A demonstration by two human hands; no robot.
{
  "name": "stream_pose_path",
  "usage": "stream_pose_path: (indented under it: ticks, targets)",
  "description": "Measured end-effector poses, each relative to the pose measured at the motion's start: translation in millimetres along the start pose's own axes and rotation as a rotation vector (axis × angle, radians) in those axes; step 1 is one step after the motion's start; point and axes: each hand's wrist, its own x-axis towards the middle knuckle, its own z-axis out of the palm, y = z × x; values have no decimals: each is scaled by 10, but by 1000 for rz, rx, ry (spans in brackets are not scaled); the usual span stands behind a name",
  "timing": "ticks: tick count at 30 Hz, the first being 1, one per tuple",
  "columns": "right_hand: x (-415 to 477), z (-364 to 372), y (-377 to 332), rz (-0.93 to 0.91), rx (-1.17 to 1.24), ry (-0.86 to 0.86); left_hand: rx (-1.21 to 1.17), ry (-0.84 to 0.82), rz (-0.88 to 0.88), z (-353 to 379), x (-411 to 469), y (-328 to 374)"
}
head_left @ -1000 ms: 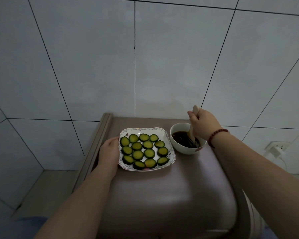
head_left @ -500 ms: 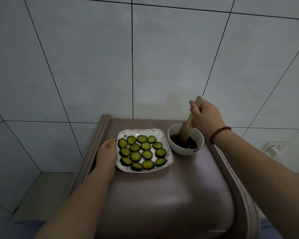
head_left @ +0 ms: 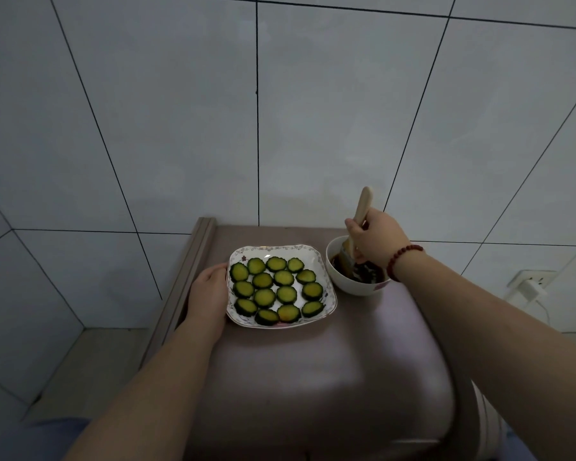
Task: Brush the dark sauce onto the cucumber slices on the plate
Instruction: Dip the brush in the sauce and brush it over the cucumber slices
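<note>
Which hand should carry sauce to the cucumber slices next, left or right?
Right. The right hand already has a grip on the brush, its bristles in the sauce bowl beside the plate. The left hand is braced on the plate's left edge, best left steadying it.

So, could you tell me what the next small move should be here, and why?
Probably lift the brush from the bowl and carry it left over the cucumber slices: its bristles sit in the dark sauce, and the left hand steadies the plate.
</note>
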Motion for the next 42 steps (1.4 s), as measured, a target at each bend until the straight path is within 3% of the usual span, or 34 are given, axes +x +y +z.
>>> stream_pose_path:
  ticks: [25, 42]
  targets:
    - [80, 160, 138, 28, 48, -63, 19, -9, 29, -7, 92, -67]
    - [149, 65, 252, -82, -30, 46, 37, -33, 84, -24, 77, -110]
